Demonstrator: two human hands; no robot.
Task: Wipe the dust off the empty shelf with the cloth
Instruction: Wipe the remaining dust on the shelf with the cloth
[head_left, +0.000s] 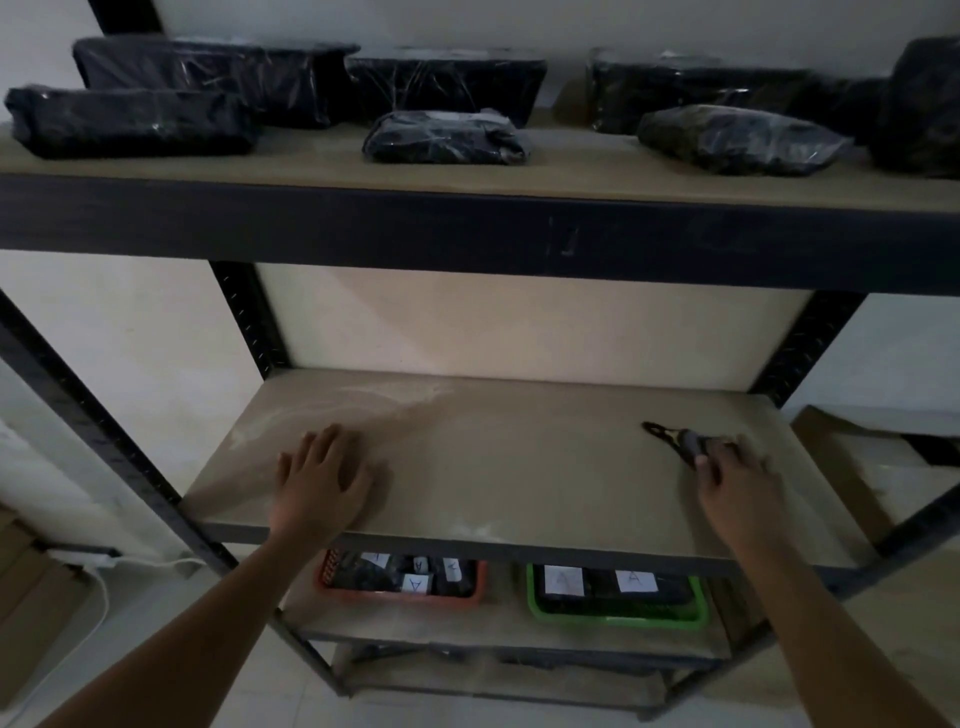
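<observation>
Left hand (324, 475) lay flat, fingers spread, on the shelf (519, 478) near its left front. Right hand (735, 475) at shelf's right pinched 1 dark tool (675, 439). No cloth seen. Below shelf: 2 baskets, red (480, 582) then green (618, 618). Above: approx. 7 black packs (447, 136).

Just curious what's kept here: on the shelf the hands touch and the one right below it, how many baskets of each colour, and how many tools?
orange basket: 1
green basket: 1
dark tool: 1
Total: 3
</observation>
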